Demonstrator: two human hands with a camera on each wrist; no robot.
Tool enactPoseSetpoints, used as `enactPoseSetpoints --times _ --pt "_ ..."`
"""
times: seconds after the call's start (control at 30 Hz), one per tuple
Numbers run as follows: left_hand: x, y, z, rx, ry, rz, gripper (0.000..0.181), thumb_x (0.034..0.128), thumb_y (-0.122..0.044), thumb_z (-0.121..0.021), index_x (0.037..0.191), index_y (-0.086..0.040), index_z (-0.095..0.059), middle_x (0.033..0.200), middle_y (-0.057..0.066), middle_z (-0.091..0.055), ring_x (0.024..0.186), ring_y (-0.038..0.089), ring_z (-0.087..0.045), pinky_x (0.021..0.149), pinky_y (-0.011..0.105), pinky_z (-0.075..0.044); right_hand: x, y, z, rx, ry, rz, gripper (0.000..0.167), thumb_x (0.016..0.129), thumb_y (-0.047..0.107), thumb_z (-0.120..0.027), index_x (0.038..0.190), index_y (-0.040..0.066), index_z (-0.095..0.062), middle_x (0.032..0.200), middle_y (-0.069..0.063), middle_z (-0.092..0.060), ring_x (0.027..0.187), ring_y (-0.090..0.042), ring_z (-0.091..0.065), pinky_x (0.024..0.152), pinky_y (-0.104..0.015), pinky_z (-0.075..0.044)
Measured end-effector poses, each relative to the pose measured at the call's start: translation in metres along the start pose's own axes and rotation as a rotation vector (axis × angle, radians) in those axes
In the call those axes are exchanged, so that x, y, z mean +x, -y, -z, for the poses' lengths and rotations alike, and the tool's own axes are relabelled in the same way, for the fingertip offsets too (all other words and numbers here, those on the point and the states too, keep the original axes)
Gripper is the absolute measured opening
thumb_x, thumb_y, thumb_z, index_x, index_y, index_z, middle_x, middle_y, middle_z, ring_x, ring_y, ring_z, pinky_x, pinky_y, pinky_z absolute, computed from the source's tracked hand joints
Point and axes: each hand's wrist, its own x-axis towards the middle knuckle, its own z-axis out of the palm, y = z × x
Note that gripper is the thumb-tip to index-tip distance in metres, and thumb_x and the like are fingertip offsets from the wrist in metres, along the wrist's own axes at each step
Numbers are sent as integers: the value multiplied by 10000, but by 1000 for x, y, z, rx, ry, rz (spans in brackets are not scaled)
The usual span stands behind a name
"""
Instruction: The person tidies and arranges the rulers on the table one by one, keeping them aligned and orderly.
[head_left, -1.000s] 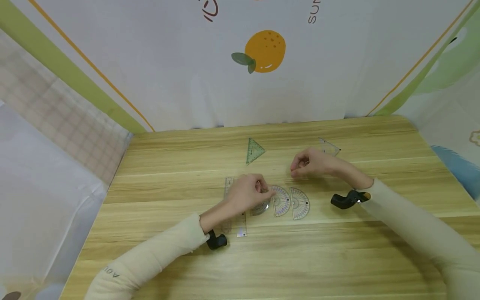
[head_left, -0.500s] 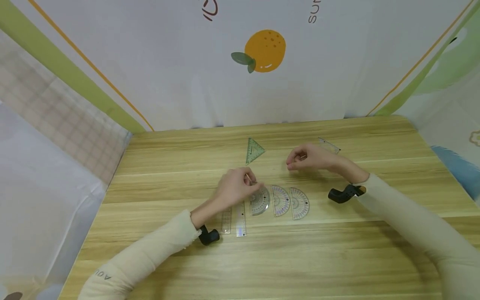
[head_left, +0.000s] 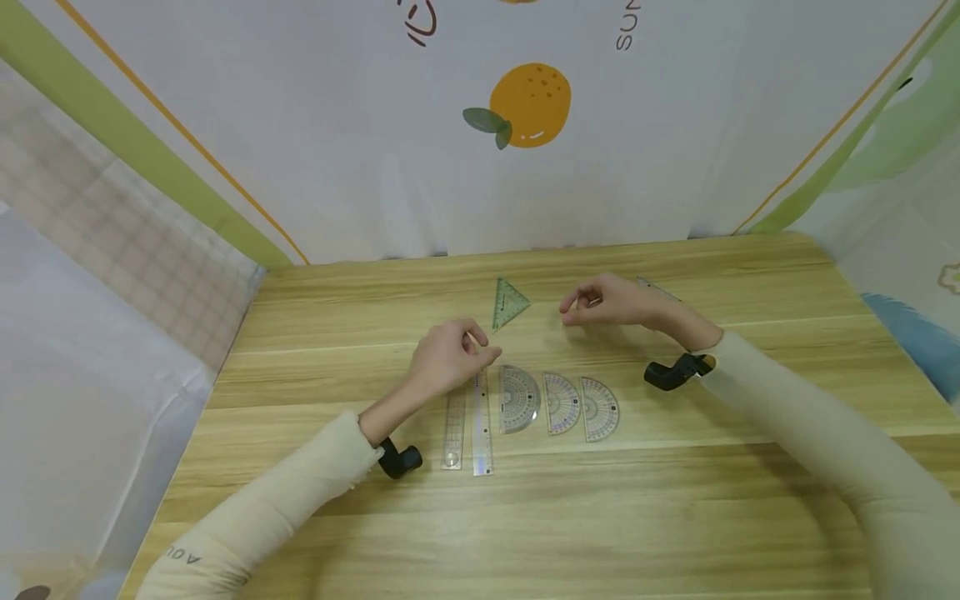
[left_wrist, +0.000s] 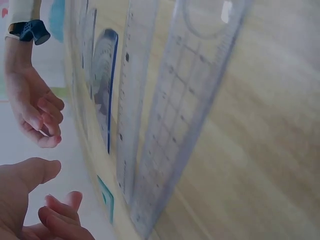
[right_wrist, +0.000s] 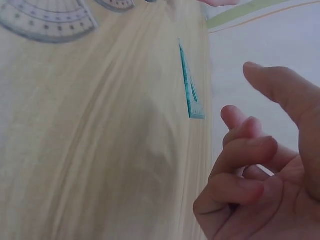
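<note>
My left hand [head_left: 450, 354] hovers over the upper ends of two clear rulers, a gridded one [head_left: 453, 433] and a plain one [head_left: 482, 429]. Its thumb and fingers are apart, loosely curled, with nothing between them. To the right lie three clear protractors in a row: a larger one [head_left: 519, 400], a middle one [head_left: 561, 403] and a right one [head_left: 599, 408]. My right hand [head_left: 618, 302] is above the table to the right of a green set square [head_left: 510, 304], its loosely bent fingers holding nothing in the right wrist view. A clear set square [head_left: 658, 288] is mostly hidden behind the right hand.
Everything lies flat on a wood-grain table [head_left: 600, 525]. A white cloth [head_left: 337, 167] with a printed orange hangs behind its back edge. Black wrist cameras, one on the left wrist [head_left: 400, 460] and one on the right [head_left: 675, 372], hang beside the sleeves.
My left hand has moved left and away from me, off the larger protractor, uncovering it and more of the rulers. My right hand has moved a little left and farther away.
</note>
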Motion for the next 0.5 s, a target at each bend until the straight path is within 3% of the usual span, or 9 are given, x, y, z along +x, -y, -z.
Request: enactPoseSetpoints --times 0.07,0.2,0.5 --pt "2 3 2 1 -2 1 247 918 -304 -771 976 -72 -705 633 -9 -581 465 102 -439 433 249 -343 4 0 1 6 8 2 371 973 265 -728 1208 -14 -661 883 -207 -618 901 -299 -579 831 -381 -446" --pt "5 9 4 5 -3 15 257 918 -307 -768 1002 -74 -699 659 -14 -599 484 105 -466 441 248 -353 10 2 3 17 25 25 384 981 248 -718 1244 -21 -641 898 -239 -616 918 -354 -582 805 -386 -442" --pt "11 21 10 -6 -16 40 270 927 -301 -762 1031 -62 -690 675 5 -616 488 131 -495 436 261 -359 23 2 5 -23 16 73 409 980 274 -717 1264 -10 -638 901 -194 -640 816 -270 -545 772 -351 -439"
